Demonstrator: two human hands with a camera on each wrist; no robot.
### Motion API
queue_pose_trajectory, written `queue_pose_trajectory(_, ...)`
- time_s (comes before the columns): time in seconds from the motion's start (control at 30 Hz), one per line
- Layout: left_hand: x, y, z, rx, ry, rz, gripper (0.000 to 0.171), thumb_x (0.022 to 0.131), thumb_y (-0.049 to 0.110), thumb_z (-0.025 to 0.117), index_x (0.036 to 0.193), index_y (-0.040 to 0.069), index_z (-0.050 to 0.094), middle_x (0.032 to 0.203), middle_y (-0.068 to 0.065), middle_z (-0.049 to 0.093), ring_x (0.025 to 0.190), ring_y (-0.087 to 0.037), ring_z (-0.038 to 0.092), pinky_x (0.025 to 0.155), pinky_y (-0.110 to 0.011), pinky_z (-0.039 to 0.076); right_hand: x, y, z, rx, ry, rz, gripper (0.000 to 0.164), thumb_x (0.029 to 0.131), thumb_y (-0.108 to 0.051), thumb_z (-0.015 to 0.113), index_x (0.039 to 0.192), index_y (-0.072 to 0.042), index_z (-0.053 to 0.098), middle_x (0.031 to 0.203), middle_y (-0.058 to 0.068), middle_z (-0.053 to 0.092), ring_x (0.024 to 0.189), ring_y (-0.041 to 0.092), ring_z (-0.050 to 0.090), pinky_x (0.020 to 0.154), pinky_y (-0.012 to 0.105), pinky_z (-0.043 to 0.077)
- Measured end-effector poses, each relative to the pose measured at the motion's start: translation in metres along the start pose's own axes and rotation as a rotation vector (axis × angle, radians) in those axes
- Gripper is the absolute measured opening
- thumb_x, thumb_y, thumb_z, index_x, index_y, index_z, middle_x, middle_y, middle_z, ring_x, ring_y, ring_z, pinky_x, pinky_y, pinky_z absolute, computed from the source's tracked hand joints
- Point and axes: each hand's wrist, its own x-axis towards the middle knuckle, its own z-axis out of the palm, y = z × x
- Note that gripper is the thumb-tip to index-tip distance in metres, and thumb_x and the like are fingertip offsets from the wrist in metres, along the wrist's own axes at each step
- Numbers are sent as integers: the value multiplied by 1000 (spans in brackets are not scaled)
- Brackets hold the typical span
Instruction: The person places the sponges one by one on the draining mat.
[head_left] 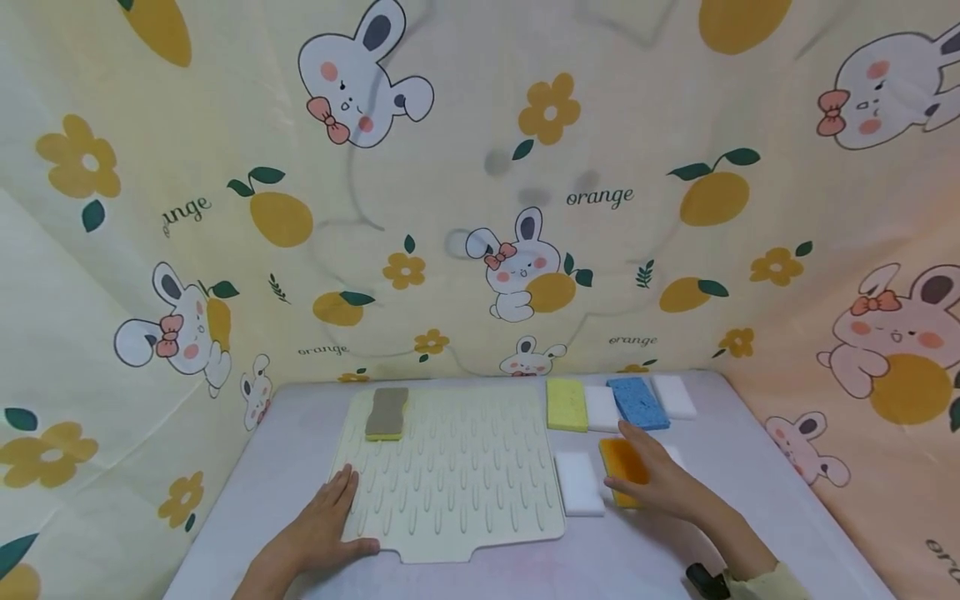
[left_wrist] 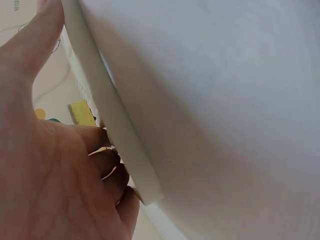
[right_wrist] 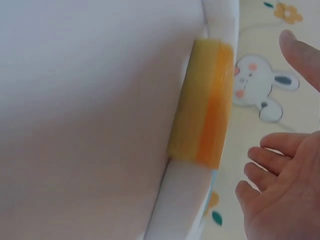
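Note:
A cream ridged mat (head_left: 442,537), like a dish-drying mat, lies on the white table. My left hand (head_left: 318,523) rests at its front left corner, fingers along the left edge and thumb near the front edge. In the left wrist view, fingers (left_wrist: 105,137) touch the mat's rim (left_wrist: 120,127). On the mat's far left lies a grey and yellow sponge (head_left: 386,412). My right hand (head_left: 663,479) hovers over an orange sponge (head_left: 617,454), thumb and fingers apart. The right wrist view shows a gap between this hand (right_wrist: 285,185) and the orange-yellow sponge (right_wrist: 200,105).
Right of the mat, a yellow-green sponge (head_left: 566,405), white pads (head_left: 602,408) and a blue sponge (head_left: 637,403) form a back row. Another white pad (head_left: 579,485) lies between mat and orange sponge. Patterned cloth (head_left: 450,167) surrounds the table (head_left: 247,483).

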Motion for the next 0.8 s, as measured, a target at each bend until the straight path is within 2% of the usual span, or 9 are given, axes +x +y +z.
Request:
queue_pose_trajectory(0.17,-1,2,0,2,-2,-7,128,84,73,78,164,-13,26,174,-32,17,162,-49,19,131,-62,21,-8,9,-11,-36,-14,-23,105,97,-51,79,165,9,25,170,36,24,152,61,25,117,81,30)
queue_pose_trajectory(0.23,-1,2,-1,3,-5,-9,128,84,73,78,164,-12,25,174,-32,17,162,-48,18,131,-62,21,-11,12,-15,-30,-21,-4,105,96,-50,79,165,9,25,169,38,23,151,62,25,115,82,30)
queue_pose_trajectory(0.47,0,2,0,-21,-10,-15,128,83,70,81,163,-13,27,173,-34,18,161,-50,19,130,-64,21,-16,28,-25,-3,-78,152,112,95,-56,78,168,5,20,170,40,15,151,64,21,115,84,27)
queue_pose_trajectory(0.7,1,1,2,-8,-21,-31,129,81,72,80,164,-11,27,174,-31,17,162,-49,19,130,-64,22,-20,42,-31,-22,-81,153,112,94,-54,80,166,8,19,165,47,14,147,69,21,112,86,27)
queue_pose_trajectory(0.8,3,0,0,2,-21,-27,129,82,73,79,164,-11,27,174,-31,18,162,-48,18,131,-63,21,-20,47,-33,-29,-79,149,114,92,-55,81,167,6,20,167,44,15,148,68,22,113,85,28)
